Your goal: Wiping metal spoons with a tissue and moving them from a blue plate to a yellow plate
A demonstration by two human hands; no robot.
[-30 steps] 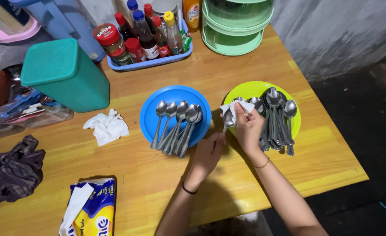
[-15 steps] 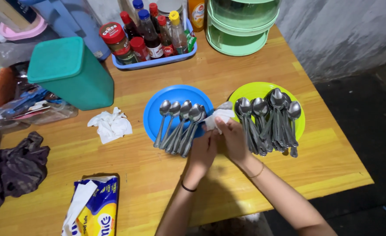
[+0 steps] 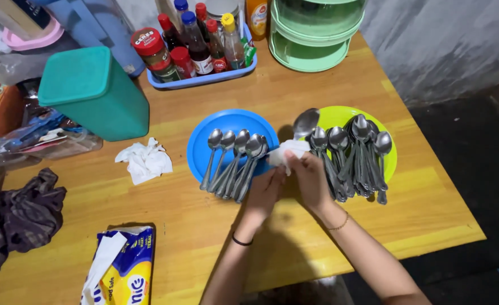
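Both grips closed: our left hand (image 3: 265, 189) holds the spoon (image 3: 305, 122), right hand (image 3: 310, 179) wraps tissue (image 3: 286, 152) round it. Mid-wipe; next goes on the blue plate (image 3: 227, 120) left of the grip.

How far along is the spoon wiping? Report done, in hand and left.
Done: five spoons lie on the blue plate. In hand: both hands, left hand and right hand, rub one spoon with a white tissue. Left: the larger pile of spoons on the green plate.
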